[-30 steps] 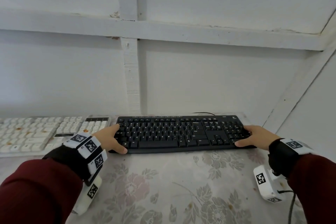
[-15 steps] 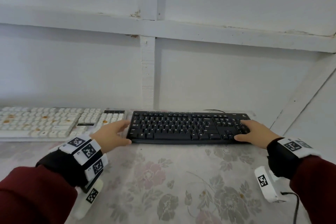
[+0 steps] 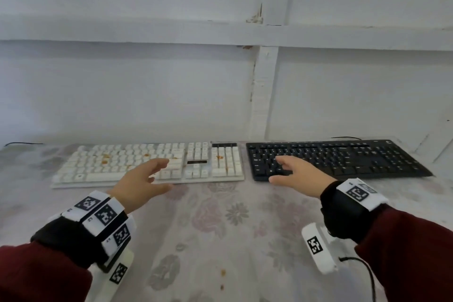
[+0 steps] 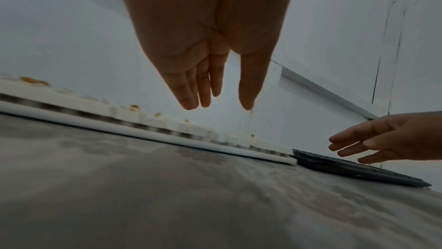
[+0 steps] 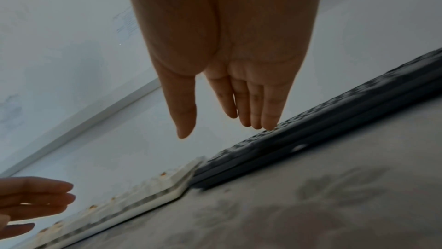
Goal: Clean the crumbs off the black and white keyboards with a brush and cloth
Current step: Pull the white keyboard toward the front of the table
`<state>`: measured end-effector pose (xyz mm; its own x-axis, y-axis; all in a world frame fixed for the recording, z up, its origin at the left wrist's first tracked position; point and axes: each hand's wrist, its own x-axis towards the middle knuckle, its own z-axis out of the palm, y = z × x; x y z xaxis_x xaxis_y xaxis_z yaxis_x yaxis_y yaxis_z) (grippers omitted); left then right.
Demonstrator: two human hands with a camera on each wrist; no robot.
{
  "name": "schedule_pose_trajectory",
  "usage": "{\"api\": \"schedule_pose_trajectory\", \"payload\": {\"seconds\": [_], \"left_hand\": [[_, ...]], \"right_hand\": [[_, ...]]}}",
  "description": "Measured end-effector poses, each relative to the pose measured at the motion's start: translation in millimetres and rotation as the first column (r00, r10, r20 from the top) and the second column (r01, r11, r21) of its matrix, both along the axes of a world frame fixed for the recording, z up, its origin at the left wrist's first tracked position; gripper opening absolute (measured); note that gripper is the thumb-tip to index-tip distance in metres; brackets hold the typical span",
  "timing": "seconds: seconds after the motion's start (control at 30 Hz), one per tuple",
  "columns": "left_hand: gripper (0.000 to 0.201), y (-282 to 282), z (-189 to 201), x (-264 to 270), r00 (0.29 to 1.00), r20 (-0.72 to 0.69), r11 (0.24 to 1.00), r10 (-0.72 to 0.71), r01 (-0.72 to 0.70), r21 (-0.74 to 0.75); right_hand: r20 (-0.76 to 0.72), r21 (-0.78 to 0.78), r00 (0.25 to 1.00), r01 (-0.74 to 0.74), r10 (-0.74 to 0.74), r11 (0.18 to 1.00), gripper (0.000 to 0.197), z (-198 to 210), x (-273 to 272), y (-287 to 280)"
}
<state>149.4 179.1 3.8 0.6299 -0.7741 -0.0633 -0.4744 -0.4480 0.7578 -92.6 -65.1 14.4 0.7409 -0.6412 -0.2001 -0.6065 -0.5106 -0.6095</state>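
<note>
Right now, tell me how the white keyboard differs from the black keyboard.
The white keyboard carries orange-brown crumbs on its keys; the black keyboard shows none. The white one lies left, the black one right. The left hand hovers open before the white one, the right hand over the black one. Both lie flat, side by side on the floral tablecloth.

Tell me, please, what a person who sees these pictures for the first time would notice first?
Most striking is the white keyboard with orange crumbs on its keys, lying at the left of the floral-patterned tablecloth. Right beside it, on the right, lies the flat black keyboard, which looks free of crumbs. Two bare hands reach forward with straight fingers: the left hand over the white keyboard's front edge, the right hand over the black one's left end.
</note>
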Motion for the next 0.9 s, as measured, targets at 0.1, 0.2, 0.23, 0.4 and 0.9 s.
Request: {"api": "schedule_pose_trajectory", "payload": {"seconds": [0.1, 0.2, 0.23, 0.4, 0.9], "left_hand": [[0.058, 26.3, -0.3, 34.1, 1.000, 0.025, 1.000, 0.003, -0.004, 0.029], [0.066, 48.3, -2.0, 66.8, 0.997, 0.072, 0.996, 0.037, -0.043, 0.080], [0.069, 54.2, -1.3, 76.5, 0.994, 0.099, 0.994, 0.049, -0.059, 0.094], [0.081, 81.1, -5.0, 126.8, 0.966, 0.144, 0.964, 0.214, -0.232, 0.128], [0.077, 87.3, -18.6, 181.1, 0.963, 0.108, 0.900, 0.247, -0.269, 0.342]], "right_hand": [[0.002, 0.019, 1.000, 0.005, -0.005, 1.000, 0.072, -4.4, 36.2, 23.1], [-0.004, 0.036, 1.000, 0.027, -0.027, 0.999, 0.067, -5.7, 67.9, 39.4], [0.003, 0.047, 1.000, 0.029, -0.029, 0.998, 0.060, -3.7, 76.4, 44.0], [-0.049, 0.001, 0.996, 0.079, -0.079, 0.997, 0.088, -13.4, 109.2, 44.8], [-0.099, 0.028, 0.989, 0.109, -0.106, 0.994, 0.041, -12.5, 126.8, 47.2]]}}
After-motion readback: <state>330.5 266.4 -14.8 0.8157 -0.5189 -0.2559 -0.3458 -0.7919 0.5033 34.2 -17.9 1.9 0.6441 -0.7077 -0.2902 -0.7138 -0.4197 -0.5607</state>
